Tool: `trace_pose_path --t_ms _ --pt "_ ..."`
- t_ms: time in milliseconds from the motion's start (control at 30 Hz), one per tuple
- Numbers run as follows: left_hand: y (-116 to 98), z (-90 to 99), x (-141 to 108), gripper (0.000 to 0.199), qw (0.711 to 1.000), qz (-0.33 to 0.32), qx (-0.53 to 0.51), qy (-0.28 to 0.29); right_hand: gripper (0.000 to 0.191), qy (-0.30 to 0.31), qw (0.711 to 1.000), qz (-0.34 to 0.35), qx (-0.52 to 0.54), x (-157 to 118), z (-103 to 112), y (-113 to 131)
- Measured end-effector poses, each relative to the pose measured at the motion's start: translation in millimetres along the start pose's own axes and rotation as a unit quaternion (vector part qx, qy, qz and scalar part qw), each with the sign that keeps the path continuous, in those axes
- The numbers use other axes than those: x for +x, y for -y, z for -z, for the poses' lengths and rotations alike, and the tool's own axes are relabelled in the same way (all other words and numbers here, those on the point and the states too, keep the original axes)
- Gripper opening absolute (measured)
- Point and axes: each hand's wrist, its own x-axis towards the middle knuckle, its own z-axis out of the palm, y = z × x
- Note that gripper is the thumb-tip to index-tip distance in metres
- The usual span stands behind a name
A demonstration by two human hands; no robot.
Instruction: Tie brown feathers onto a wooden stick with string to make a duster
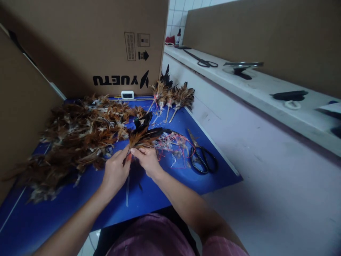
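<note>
Both hands meet over the blue table [149, 199], closed at the base of a brown and black feather bundle [144, 137]. My left hand [117, 169] pinches it from the left, and my right hand [146, 160] presses thumb and fingers against it from the right. The feathers fan away from me, and the part between my fingers is hidden. Just right of the bundle lies a tangle of pink and white string [176, 144]. Black-handled scissors [202, 156] rest beyond it, near the table's right edge. A big heap of loose brown feathers [87, 128] spreads over the left side.
Several feather bundles on sticks [173, 96] lie at the back right. A small white digital timer [127, 95] stands against a large cardboard box [80, 46]. On the right, a white ledge [255, 85] carries another pair of scissors [205, 62] and a dark bottle [178, 37].
</note>
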Motion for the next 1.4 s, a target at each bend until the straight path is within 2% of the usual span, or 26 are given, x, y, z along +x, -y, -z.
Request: trace_pose_path --t_ms 133,233,300,367,467,533,600,700,800,867,1000,1100,1233,1400 --pt "-0.6 1.9 -1.7 0.02 0.996 0.054 -0.072 0.028 0.04 -0.004 0.998 -0.055 0.012 -1.0 0.6 1.6" --pt "-0.7 2.0 2.6 0.033 0.984 0.119 -0.133 0.01 0.039 -0.01 0.998 -0.057 0.03 -1.9 0.1 2.7" --pt "-2.5 1.7 7.1 0.043 0.966 0.166 -0.195 0.021 0.038 -0.014 0.997 -0.06 0.048 -2.1 -0.5 3.7" --pt "-5.1 2.1 11.3 0.045 0.942 0.204 -0.259 0.069 0.035 -0.01 0.996 -0.069 0.062 -1.9 -0.8 4.7" --pt "-7.3 4.5 15.0 0.036 0.897 0.243 -0.329 0.167 0.034 0.0 0.996 -0.07 0.05 -1.3 0.4 4.9" --pt "-6.5 6.9 15.9 0.032 0.871 0.263 -0.355 0.216 0.035 0.014 0.998 -0.057 0.031 -0.6 2.4 3.9" --pt "-3.9 9.2 15.9 0.032 0.858 0.274 -0.357 0.246 0.035 0.048 0.998 -0.032 0.012 0.5 4.7 2.1" --pt "2.3 10.5 14.7 0.035 0.876 0.267 -0.32 0.244 0.036 0.088 0.995 0.021 -0.039 2.7 7.7 -1.3" --pt "10.3 7.8 13.1 0.041 0.905 0.255 -0.266 0.21 0.044 0.061 0.988 0.055 -0.13 3.6 8.4 -4.2" --pt "15.2 4.4 13.1 0.042 0.924 0.239 -0.231 0.189 0.047 0.036 0.98 0.053 -0.188 2.5 7.3 -5.1" --pt "20.3 -1.3 17.4 0.036 0.946 0.202 -0.199 0.155 0.039 0.02 0.967 0.049 -0.25 -2.9 3.9 -4.6" --pt "23.3 -2.8 21.8 0.032 0.951 0.186 -0.196 0.152 0.028 0.022 0.958 0.05 -0.282 -5.5 2.2 -4.5" --pt "31.6 -3.2 22.9 0.031 0.946 0.199 -0.198 0.16 0.025 0.024 0.938 0.055 -0.341 -5.4 2.0 -5.4" --pt "37.8 0.0 22.2 0.031 0.922 0.239 -0.241 0.185 0.022 0.049 0.884 0.121 -0.449 -8.0 5.5 -1.6"
